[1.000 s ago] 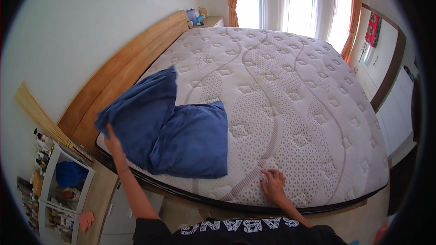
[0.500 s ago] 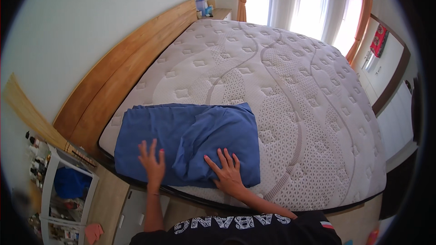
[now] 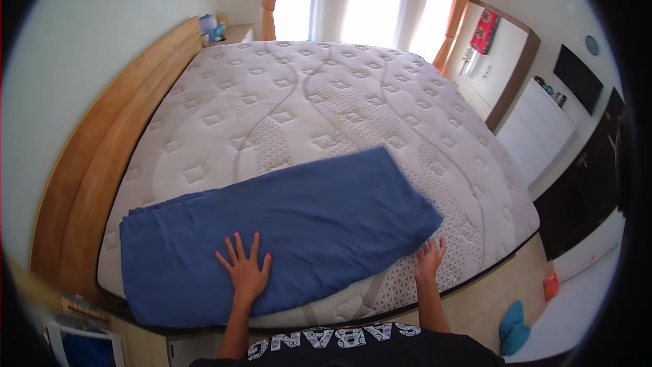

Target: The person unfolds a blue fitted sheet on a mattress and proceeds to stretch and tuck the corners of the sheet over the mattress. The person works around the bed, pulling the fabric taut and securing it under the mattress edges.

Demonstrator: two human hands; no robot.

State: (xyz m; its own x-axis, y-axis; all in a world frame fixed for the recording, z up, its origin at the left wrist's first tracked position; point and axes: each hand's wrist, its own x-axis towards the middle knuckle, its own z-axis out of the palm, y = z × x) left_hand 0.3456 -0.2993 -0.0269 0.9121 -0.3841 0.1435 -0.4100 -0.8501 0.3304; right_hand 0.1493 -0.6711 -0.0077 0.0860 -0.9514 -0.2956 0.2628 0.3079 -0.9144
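Bedsheet, blue, lies along the near side of the mattress; its lengthwise spreading looks done, while its width seems still folded in layers. The left hand rests on it, fingers splayed wide; the right hand, loosely parted, is just beside its right-hand edge.

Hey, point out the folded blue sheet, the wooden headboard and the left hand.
Folded blue sheet [image 3: 305, 221], head view: middle of its upper surface.
Wooden headboard [image 3: 102, 132], head view: its front face.
Left hand [image 3: 248, 275], head view: back of the hand.
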